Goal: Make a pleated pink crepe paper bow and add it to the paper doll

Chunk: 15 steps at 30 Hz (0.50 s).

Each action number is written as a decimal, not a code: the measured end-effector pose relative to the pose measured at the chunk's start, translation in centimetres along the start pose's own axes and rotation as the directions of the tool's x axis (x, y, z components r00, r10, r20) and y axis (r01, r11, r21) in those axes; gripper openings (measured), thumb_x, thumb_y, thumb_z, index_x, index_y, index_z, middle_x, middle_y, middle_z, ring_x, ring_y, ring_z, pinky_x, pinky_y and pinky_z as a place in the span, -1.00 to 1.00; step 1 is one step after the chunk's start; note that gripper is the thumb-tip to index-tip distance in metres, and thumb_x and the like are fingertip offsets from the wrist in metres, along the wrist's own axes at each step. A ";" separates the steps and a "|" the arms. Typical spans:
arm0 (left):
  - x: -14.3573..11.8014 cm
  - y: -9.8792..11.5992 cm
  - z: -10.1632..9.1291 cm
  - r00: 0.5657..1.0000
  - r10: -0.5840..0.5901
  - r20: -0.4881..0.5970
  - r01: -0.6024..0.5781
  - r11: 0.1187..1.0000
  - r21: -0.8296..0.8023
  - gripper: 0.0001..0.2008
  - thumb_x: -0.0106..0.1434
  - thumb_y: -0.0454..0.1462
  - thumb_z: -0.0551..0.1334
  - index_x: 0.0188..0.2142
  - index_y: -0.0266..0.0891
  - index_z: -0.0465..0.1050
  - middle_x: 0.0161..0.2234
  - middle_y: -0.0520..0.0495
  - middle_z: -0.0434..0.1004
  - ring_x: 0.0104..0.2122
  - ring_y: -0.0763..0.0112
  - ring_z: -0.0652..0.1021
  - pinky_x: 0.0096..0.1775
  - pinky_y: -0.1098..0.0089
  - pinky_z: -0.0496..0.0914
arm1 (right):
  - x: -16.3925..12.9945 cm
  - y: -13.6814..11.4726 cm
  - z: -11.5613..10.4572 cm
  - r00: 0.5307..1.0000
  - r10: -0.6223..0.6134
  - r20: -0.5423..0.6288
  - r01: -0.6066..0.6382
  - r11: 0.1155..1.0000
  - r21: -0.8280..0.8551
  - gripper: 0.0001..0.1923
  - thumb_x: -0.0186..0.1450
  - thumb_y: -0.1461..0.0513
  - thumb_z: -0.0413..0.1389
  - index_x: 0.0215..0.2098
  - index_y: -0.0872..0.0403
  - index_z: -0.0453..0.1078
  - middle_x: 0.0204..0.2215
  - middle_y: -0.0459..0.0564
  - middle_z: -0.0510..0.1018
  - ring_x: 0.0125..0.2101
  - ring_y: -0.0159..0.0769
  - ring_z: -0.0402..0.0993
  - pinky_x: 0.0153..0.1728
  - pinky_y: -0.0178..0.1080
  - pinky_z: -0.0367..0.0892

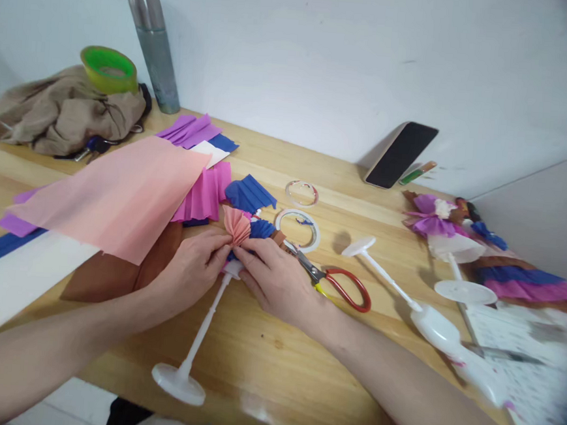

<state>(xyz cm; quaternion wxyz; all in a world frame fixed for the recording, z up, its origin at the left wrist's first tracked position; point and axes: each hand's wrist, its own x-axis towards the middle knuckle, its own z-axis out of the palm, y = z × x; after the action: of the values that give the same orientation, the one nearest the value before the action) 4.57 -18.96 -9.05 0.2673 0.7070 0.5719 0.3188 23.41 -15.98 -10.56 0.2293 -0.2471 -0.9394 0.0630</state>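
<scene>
Between my hands is a fan of pleated salmon-pink crepe paper, gathered at its lower end. My left hand is closed, pinching that gathered end from the left. From the other side my right hand presses its thumb and fingers on the same spot. Just below, the head of a white plastic stand shows; its stem slants toward me, ending in a round base. Dark blue crepe paper and a bit of brown sit just behind my right fingers. Red-handled scissors lie right of that hand, blades partly hidden.
Left are crepe paper sheets, the largest a salmon-pink one. Tape rings lie behind my hands. Another white stand lies at right, near a finished-looking paper flower. A phone and a bottle stand against the wall.
</scene>
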 end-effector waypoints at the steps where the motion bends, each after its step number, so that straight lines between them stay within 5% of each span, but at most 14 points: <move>1: 0.0 -0.1 0.1 1.000 -0.008 0.002 0.008 1.000 -0.009 -0.74 0.34 -0.30 0.03 -0.27 -0.31 0.50 -0.24 -0.16 0.61 -0.22 0.27 0.57 -0.14 0.32 0.41 | 0.0 0.0 0.0 1.000 -0.002 0.001 0.002 1.000 -0.002 -0.68 0.39 0.28 -0.01 0.05 0.26 0.38 -0.09 0.25 0.53 -0.13 -0.10 0.44 -0.17 -0.08 0.50; 15: -0.5 0.5 0.2 0.998 0.033 0.057 -0.039 0.994 0.104 -0.78 0.35 -0.36 0.03 -0.26 -0.29 0.45 -0.31 -0.11 0.58 -0.30 0.29 0.56 -0.24 0.33 0.41 | -0.3 0.1 0.0 0.999 0.015 -0.036 -0.013 0.999 0.048 -0.71 0.38 0.30 -0.01 0.03 0.18 0.37 -0.07 0.22 0.53 -0.11 -0.12 0.47 -0.16 -0.12 0.51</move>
<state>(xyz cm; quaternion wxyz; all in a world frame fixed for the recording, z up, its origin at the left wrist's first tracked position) 4.98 -19.61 -8.86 0.2394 0.7387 0.5676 0.2735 23.66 -16.03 -10.67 0.2516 -0.2493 -0.9315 0.0828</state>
